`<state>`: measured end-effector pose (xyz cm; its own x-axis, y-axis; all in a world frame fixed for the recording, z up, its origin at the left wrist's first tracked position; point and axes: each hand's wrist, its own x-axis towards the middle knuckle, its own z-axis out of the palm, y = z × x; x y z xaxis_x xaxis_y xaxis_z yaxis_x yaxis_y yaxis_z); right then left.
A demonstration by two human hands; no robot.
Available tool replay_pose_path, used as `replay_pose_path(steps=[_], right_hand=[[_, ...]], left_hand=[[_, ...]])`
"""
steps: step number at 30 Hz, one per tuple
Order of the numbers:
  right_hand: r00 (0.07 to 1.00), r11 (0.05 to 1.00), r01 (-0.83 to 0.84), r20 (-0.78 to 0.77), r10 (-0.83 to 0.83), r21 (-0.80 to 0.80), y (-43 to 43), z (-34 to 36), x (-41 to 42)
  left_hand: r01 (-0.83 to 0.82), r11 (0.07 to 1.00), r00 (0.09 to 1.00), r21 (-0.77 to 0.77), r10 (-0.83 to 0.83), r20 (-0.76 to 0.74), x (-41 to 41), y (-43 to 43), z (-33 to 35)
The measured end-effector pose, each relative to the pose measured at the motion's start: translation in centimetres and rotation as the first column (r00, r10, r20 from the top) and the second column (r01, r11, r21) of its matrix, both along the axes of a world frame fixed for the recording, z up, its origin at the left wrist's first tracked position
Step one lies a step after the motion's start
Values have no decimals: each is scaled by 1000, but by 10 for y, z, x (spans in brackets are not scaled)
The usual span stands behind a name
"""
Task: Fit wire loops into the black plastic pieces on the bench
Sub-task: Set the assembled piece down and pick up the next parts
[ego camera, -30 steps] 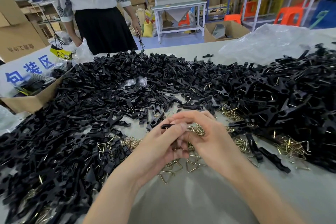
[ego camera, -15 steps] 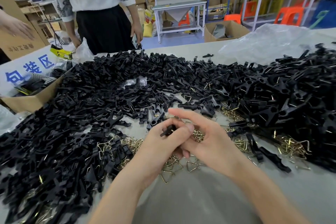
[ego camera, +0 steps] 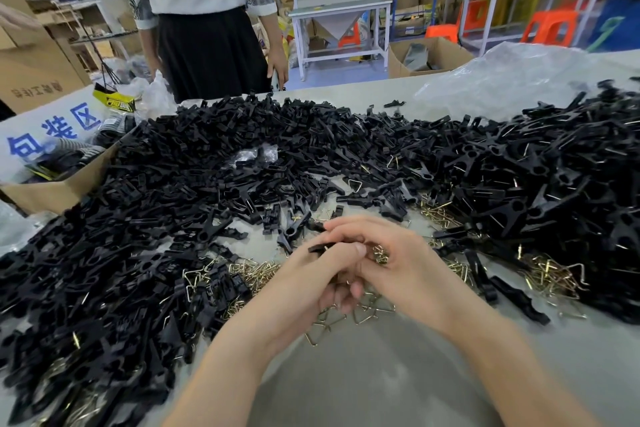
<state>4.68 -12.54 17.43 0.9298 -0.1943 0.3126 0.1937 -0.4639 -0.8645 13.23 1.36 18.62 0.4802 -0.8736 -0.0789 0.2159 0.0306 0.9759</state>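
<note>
**Progress (a judgement).** Assembly looks well short of done.
- **Left:** beside a cardboard box (ego camera: 52, 192), the left heap (ego camera: 104, 270) of black plastic pieces shows few glints of wire and seems mostly unfitted.
- **Centre:** loose wire loops (ego camera: 256, 270) lie on the table (ego camera: 381, 385), under and around the hands.
  - The left hand (ego camera: 311, 284) pinches one black piece (ego camera: 320, 247) in a thumb-and-finger grip, just above the table.
  - The right hand (ego camera: 401, 267) curls onto the same piece from above, and a small cluster of loops shows inside its grip.
  - The fingers hide whether a loop is seated in this piece yet.
- **Right:** many pieces in the right heap (ego camera: 536, 184) carry thin wire ends and appear finished.

**Materials and shapes.**
- **Box:** matt brown card.
- **Pieces:** matt black moulded plastic, long and flat, some with a round eye and a forked tail.
- **Loops:** thin, glossy, brass-coloured wire bent into open triangles with hooked ends.
- **Table:** smooth grey surface.
- **Far right:** a crinkled clear plastic bag (ego camera: 519, 80).
</note>
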Motion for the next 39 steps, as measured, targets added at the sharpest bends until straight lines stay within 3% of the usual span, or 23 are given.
replay_pose_path(steps=[5, 10, 16, 33, 39], right_hand=[[990, 997, 81, 111, -81, 4, 2, -4, 4], [985, 983, 127, 132, -109, -132, 4, -5, 6], [987, 994, 100, 127, -95, -35, 4, -5, 6], [990, 975, -132, 80, 119, 179, 1, -3, 4], [989, 976, -129, 90, 115, 175, 2, -2, 2]], left_hand=[[74, 994, 996, -78, -78, -41, 2, 3, 3], [76, 995, 997, -64, -74, 36, 2, 3, 1], [90, 994, 994, -69, -85, 68, 5, 3, -2], [114, 993, 993, 11, -113, -41, 7, 6, 0], [106, 994, 994, 2, -106, -33, 6, 5, 0]])
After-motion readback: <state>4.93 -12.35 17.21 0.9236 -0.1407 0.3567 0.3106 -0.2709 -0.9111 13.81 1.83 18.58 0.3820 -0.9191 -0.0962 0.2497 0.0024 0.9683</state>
